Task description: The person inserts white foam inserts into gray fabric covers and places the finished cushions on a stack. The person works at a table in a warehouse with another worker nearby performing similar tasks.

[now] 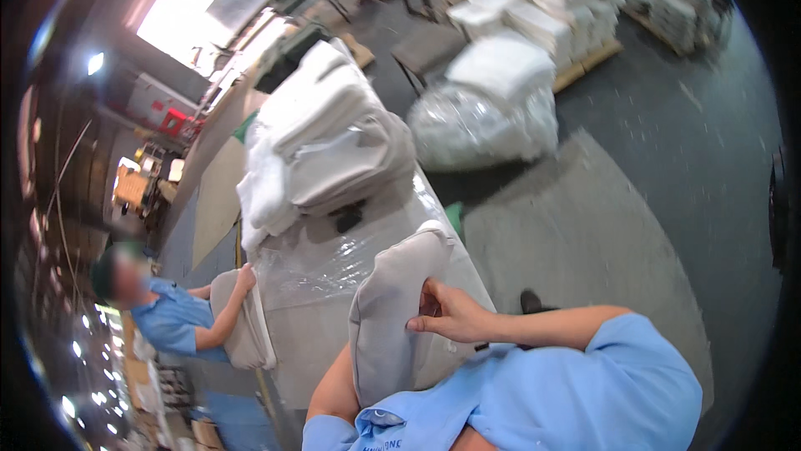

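A grey fabric cushion [392, 309] with a white upper edge stands tilted in front of my body, over the near end of the table. At its right side is my right hand [450, 311], fingers curled and thumb drawn toward them, pinching the grey cloth. My left forearm [335, 388] passes behind the cushion's lower left side, and the left hand itself is hidden there. Beyond the cushion, the covered table [309, 326] carries clear plastic film [325, 272] and a small black object [350, 217].
Grey and white cushions [334, 134] are piled at the table's far end. Across the table's left edge a co-worker [179, 317] holds another grey cushion [242, 326]. To the right lie a plastic-wrapped bundle [484, 125], a floor mat [576, 259] and stacked white pads [551, 17] on a pallet.
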